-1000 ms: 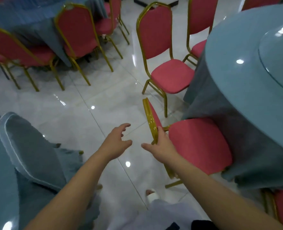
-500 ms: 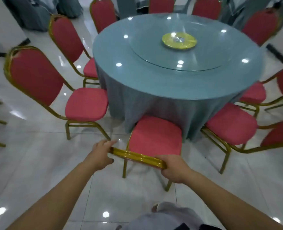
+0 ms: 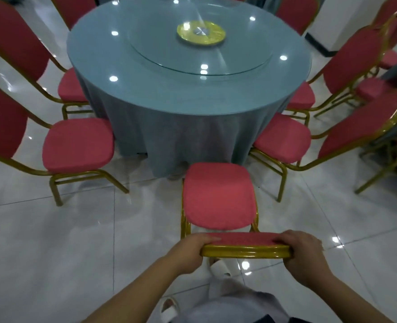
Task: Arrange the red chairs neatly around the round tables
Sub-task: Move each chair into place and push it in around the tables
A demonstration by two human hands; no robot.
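Near side of the round table (image 3: pixel 169 96): red chair (image 3: pixel 218 197) stands on the tiled floor (image 3: pixel 53 241), seat front just beside the hanging tablecloth (image 3: pixel 181 141), between the left neighbour chair (image 3: pixel 76 143) and the right neighbour chair (image 3: pixel 283 141)
Heading: seat faces the table, backrest toward the person; the front-to-back axis runs straight at the table's middle, and the top rail lies crosswise
Look: red padded seat with rounded corners, red back pad, gold tubular metal frame
Grip, left: left hand (image 3: pixel 188 252) wraps the left end of the top rail, fingertips on the red pad
Grip, right: right hand (image 3: pixel 306 252) clasps the right end likewise
Arms: bare forearms reach forward from the bottom edge, one to each rail end
Tabletop: blue-grey, with a glass turntable (image 3: pixel 169 54) and a gold disc (image 3: pixel 201 33) at its centre
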